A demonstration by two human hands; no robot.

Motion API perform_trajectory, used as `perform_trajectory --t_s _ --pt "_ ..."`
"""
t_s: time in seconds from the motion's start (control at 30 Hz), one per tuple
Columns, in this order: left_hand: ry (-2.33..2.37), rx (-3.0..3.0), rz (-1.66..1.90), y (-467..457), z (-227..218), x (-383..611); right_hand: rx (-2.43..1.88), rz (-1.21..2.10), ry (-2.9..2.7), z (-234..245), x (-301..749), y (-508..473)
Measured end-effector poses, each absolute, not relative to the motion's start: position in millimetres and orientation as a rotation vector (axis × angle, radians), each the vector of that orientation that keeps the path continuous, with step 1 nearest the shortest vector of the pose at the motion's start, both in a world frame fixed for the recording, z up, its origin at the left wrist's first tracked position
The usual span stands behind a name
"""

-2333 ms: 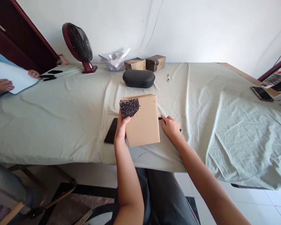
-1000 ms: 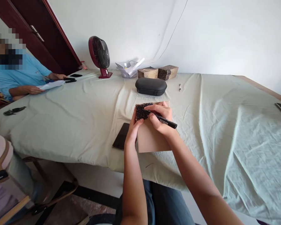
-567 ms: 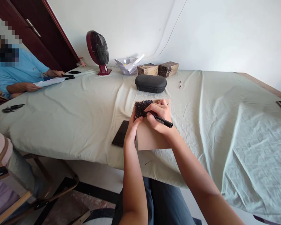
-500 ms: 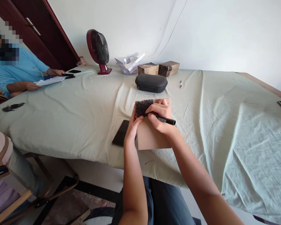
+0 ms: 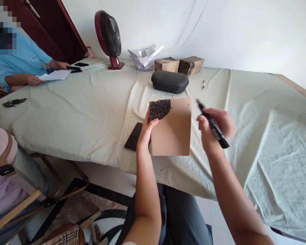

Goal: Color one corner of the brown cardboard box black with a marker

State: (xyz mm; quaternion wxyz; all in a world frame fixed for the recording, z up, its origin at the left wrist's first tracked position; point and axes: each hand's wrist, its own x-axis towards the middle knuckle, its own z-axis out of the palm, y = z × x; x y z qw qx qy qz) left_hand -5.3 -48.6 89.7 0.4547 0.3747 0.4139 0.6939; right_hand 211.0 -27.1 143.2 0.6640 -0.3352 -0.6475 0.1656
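A brown cardboard box (image 5: 172,136) stands before me near the table's front edge, with a dense patch of black scribble (image 5: 160,108) in its upper left corner. My left hand (image 5: 146,131) grips the box along its left side, thumb on the front face just under the scribble and the other fingers hidden behind. To the right of the box and apart from it, my right hand (image 5: 218,126) is closed around a black marker pen (image 5: 213,127). The pen's tip points up and left; hand and pen are slightly blurred.
A dark phone (image 5: 133,136) lies left of the box. Behind it are a black zip case (image 5: 169,82), two patterned cardboard boxes (image 5: 191,65), a white basket (image 5: 142,63), a small pen (image 5: 203,84) and a red fan (image 5: 108,37). A person in blue (image 5: 35,47) sits at left holding papers.
My right hand has lifted the marker off the box and swung it out to the right, uncovering the box's face. My left hand keeps its hold. The view has shifted slightly.
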Motion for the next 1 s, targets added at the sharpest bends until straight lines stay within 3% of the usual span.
perform_trajectory --t_s 0.23,0.3,0.47,0.57,0.7,1.0 --pt "0.958 0.765 1.723 -54 84 -5 -1.008 1.011 -1.362 85 318 -48" --pt "0.935 0.783 1.709 -53 88 -4 -1.196 0.935 -1.46 68 324 -46" --pt "0.923 0.788 1.7 -53 94 -7 -1.568 0.199 -2.097 42 317 -23" --pt "0.946 0.765 1.692 -52 93 -9 -1.647 -0.054 -2.247 36 312 -11" --pt "0.944 0.738 1.681 -52 92 -9 -1.717 -0.134 -2.255 30 308 -3" --pt "0.955 0.757 1.705 -56 97 -5 -1.587 0.077 -2.35 21 291 0"
